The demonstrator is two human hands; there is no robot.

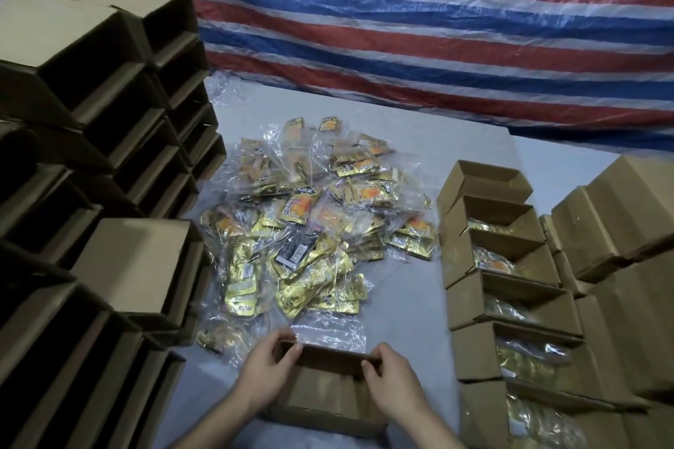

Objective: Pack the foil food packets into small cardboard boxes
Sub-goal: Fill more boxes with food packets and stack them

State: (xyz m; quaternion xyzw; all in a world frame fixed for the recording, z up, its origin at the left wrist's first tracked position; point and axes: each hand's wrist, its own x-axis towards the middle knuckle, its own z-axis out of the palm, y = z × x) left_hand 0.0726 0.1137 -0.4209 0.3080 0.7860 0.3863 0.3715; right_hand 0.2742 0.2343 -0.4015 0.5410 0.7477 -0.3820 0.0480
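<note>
A small open cardboard box (324,394) sits at the near edge of the grey table, and I see nothing inside it. My left hand (268,370) grips the box's far left corner, fingers curled over the rim. My right hand (392,381) grips the far right corner the same way. Just beyond the box lies a heap of gold foil food packets (313,230) in clear plastic bags, spread over the middle of the table.
Stacks of empty open boxes (109,142) lying on their sides rise at the left. A row of boxes holding packets (507,288) runs down the right, with closed boxes (627,230) beside it. A red, white and blue striped tarp (401,29) hangs behind.
</note>
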